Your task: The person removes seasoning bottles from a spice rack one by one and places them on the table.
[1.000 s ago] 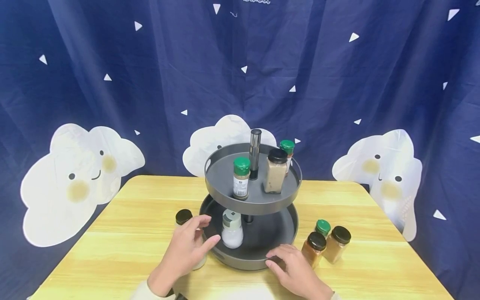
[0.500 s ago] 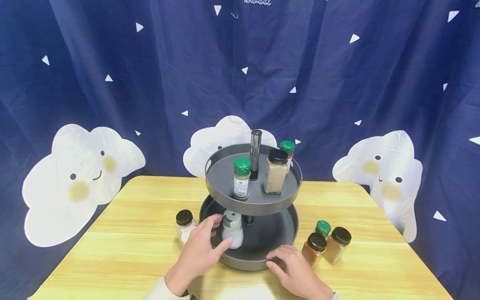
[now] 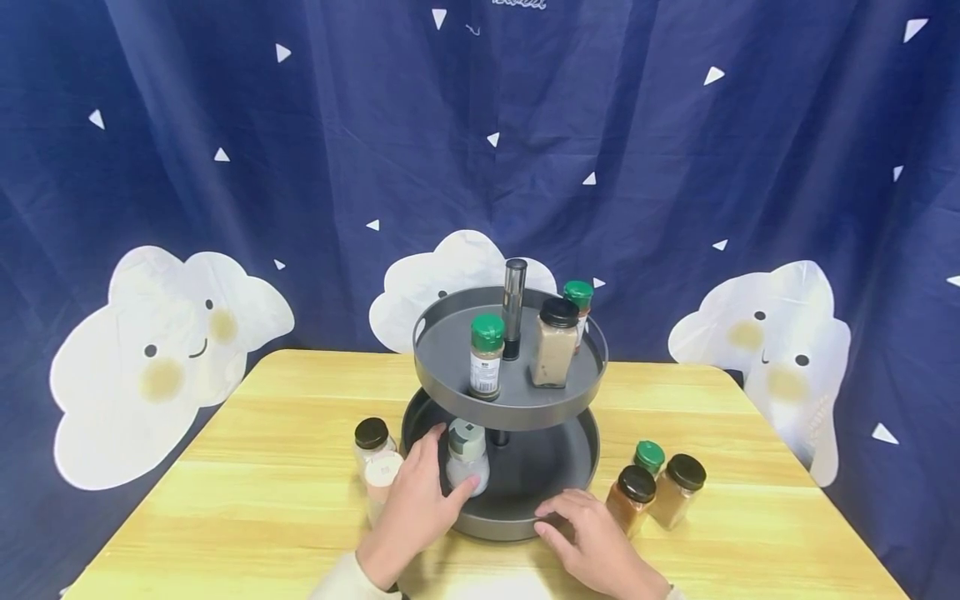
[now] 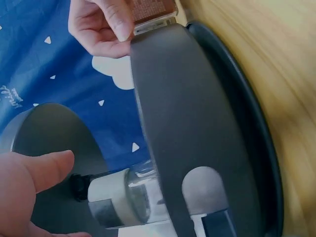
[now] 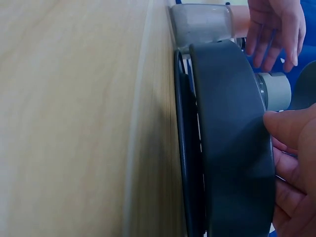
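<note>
While the left hand (image 3: 415, 506) sits beside the grey-capped shaker (image 3: 467, 442), thumb and fingers spread apart, we see that shaker standing in the lower tray (image 3: 528, 479); the right hand (image 3: 591, 540) touches the tray's front rim (image 3: 495, 528), fingers bent, though we cannot tell whether they grip it.

The left hand (image 3: 414, 507) spans a grey-capped shaker (image 3: 462, 465), two jars (image 3: 384, 475) just to the hand's left. The right hand (image 3: 591, 543) pinches the rim of the lower tray (image 3: 495, 528), three bottles (image 3: 632, 507) near that hand's right.
</note>
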A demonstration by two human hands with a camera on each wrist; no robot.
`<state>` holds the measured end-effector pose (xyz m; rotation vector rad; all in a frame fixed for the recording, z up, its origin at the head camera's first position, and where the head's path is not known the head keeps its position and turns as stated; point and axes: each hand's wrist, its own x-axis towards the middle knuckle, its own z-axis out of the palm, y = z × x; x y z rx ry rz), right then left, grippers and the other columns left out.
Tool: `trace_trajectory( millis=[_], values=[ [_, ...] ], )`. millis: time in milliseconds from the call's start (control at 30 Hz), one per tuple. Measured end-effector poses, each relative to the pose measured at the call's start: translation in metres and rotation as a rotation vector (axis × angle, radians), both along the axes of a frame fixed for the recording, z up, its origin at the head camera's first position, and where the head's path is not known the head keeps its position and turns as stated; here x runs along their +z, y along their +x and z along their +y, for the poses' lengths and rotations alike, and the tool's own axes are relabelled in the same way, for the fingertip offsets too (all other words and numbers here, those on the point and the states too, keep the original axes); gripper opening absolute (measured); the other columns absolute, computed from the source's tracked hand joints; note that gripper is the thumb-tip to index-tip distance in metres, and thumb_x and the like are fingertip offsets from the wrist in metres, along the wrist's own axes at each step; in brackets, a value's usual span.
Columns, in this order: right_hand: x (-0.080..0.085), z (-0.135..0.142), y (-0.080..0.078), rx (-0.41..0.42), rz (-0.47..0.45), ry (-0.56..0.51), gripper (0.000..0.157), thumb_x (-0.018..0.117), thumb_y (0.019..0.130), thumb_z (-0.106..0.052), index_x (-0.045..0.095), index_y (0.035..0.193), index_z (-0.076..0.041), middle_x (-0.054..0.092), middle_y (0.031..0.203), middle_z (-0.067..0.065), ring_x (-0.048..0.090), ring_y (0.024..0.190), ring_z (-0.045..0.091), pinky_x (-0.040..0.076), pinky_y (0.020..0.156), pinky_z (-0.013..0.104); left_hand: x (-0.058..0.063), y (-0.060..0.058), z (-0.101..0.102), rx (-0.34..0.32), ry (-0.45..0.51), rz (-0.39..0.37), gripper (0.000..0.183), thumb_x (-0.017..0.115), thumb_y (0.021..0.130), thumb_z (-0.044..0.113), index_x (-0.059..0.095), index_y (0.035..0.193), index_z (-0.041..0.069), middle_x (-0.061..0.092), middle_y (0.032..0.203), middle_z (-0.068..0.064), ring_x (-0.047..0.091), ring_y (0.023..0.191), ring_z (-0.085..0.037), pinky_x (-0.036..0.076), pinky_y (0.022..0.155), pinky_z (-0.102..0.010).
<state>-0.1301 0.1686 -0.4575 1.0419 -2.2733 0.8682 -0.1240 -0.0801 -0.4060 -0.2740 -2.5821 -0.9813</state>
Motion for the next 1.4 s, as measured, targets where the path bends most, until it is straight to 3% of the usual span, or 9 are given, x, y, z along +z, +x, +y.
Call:
trace_trajectory(
  millis=[333, 667, 1067, 1400],
  values=[
    [-0.002, 0.001, -0.001, -0.002, -0.014, 0.003, 0.017, 0.078, 0.079, -0.008, 0.067, 0.088, -0.017, 0.063, 0.086, -0.017, 0.059, 0.082, 0.004, 0.051, 0.070, 0.022, -0.010, -0.010, 0.006, 0.053, 0.020, 0.010, 0.082, 0.079, 0.079, 0.027, 0.037, 0.140, -0.009, 0.049, 0.132, -0.030, 0.052, 0.116, -0.044, 0.047, 0.094, -0.055],
    [-0.004, 0.003, -0.003, -0.002, -0.015, 0.007, 0.017, 0.078, 0.080, -0.009, 0.067, 0.089, -0.019, 0.063, 0.088, -0.017, 0.060, 0.083, 0.004, 0.052, 0.071, 0.025, -0.010, -0.017, 0.010, 0.092, 0.023, 0.030, 0.081, 0.077, 0.079, 0.026, 0.036, 0.138, -0.012, 0.050, 0.128, -0.032, 0.053, 0.114, -0.045, 0.047, 0.094, -0.055],
    [-0.005, 0.003, -0.002, 0.005, 0.004, 0.009, 0.019, 0.078, 0.078, -0.007, 0.067, 0.088, -0.019, 0.064, 0.087, -0.017, 0.061, 0.082, 0.005, 0.053, 0.072, 0.027, -0.012, -0.022, 0.014, 0.121, 0.033, -0.019, 0.084, 0.077, 0.080, 0.028, 0.034, 0.140, -0.011, 0.051, 0.125, -0.033, 0.055, 0.110, -0.047, 0.050, 0.086, -0.057],
    [-0.004, 0.003, -0.002, -0.001, -0.009, 0.013, 0.018, 0.078, 0.079, -0.008, 0.066, 0.088, -0.020, 0.064, 0.086, -0.017, 0.060, 0.082, 0.004, 0.053, 0.071, 0.027, -0.015, -0.027, 0.016, 0.141, 0.018, 0.005, 0.073, 0.079, 0.079, 0.028, 0.045, 0.132, -0.009, 0.059, 0.112, -0.029, 0.062, 0.097, -0.045, 0.052, 0.078, -0.056]
  ],
)
